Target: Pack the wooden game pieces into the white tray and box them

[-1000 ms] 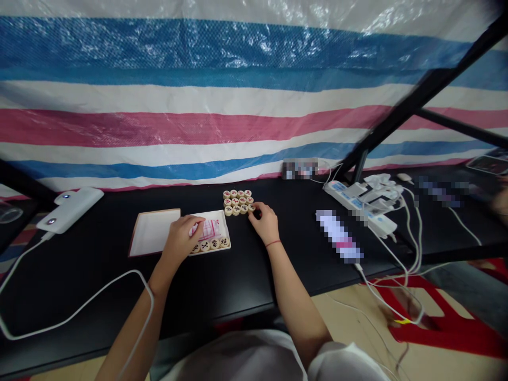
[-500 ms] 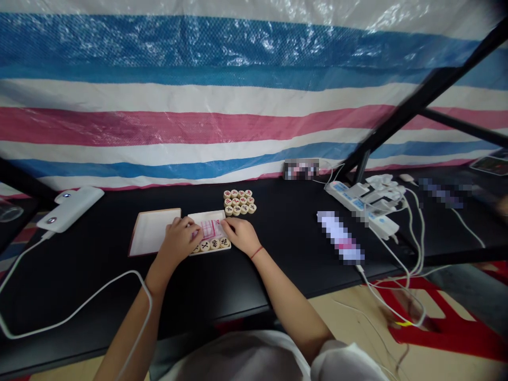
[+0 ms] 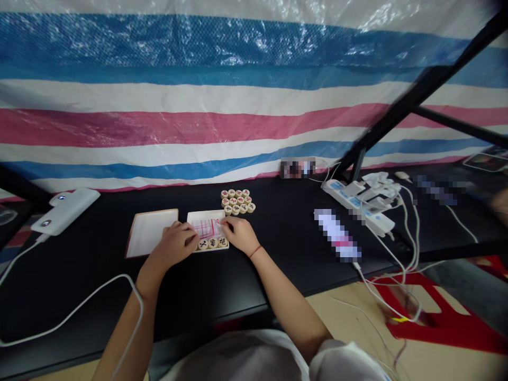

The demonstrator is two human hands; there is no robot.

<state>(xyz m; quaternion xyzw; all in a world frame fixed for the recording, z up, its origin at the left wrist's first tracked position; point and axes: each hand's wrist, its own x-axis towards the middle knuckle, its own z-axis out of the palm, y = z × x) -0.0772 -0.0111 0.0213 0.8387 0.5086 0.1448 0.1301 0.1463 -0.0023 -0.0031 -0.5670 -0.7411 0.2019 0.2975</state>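
A shallow white box sits on the black table with a row of Chinese chess pieces along its near side. A folded plastic chessboard sheet with pink lines lies in the box behind that row. My left hand is closed at the sheet's left edge, its fingers bent over the box's left side and covering part of the row. At the sheet's right edge, my right hand pinches it between thumb and fingers. More chess pieces stand in rows just behind the box.
The box lid lies inside up to the left. A white charging device with a cable is farther left. On the right are a phone, a power strip with plugs and cables, and another phone against the striped sheeting.
My left hand has shifted slightly down and left along the box. The right hand keeps its place at the sheet's right edge. The view has shifted a little.
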